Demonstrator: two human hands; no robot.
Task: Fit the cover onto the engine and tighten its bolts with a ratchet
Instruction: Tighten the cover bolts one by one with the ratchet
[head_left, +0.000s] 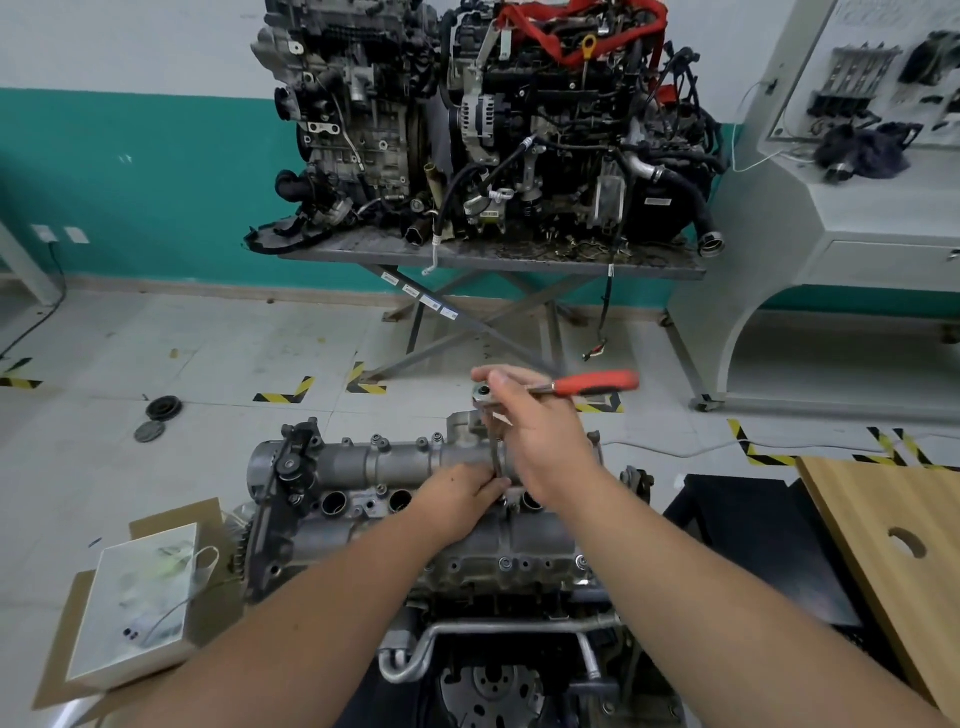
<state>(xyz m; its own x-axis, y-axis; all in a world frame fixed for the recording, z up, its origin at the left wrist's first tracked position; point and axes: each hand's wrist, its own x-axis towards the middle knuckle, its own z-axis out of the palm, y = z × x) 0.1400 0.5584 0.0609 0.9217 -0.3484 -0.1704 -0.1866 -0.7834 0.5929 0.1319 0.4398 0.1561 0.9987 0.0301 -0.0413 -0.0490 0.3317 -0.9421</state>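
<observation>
two hands (462, 499) (540, 441); one ratchet (592, 383) (red handle); three engines (415, 499) (353, 119) (571, 130); two discs (164, 408) (149, 431) on the floor; one white box (140, 603).

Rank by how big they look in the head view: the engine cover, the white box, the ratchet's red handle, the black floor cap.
1. Cover
2. White box, nearer the camera, so unsure against the cover
3. Red handle
4. Black cap

Bright red-orange ratchet handle (597, 383) juts right of the gripping fingers; dull silver-grey metal engine cover (395, 460) sits beneath them; black-and-yellow striped floor tape (284, 393) lies beyond, against a teal wall band (135, 176).
</observation>
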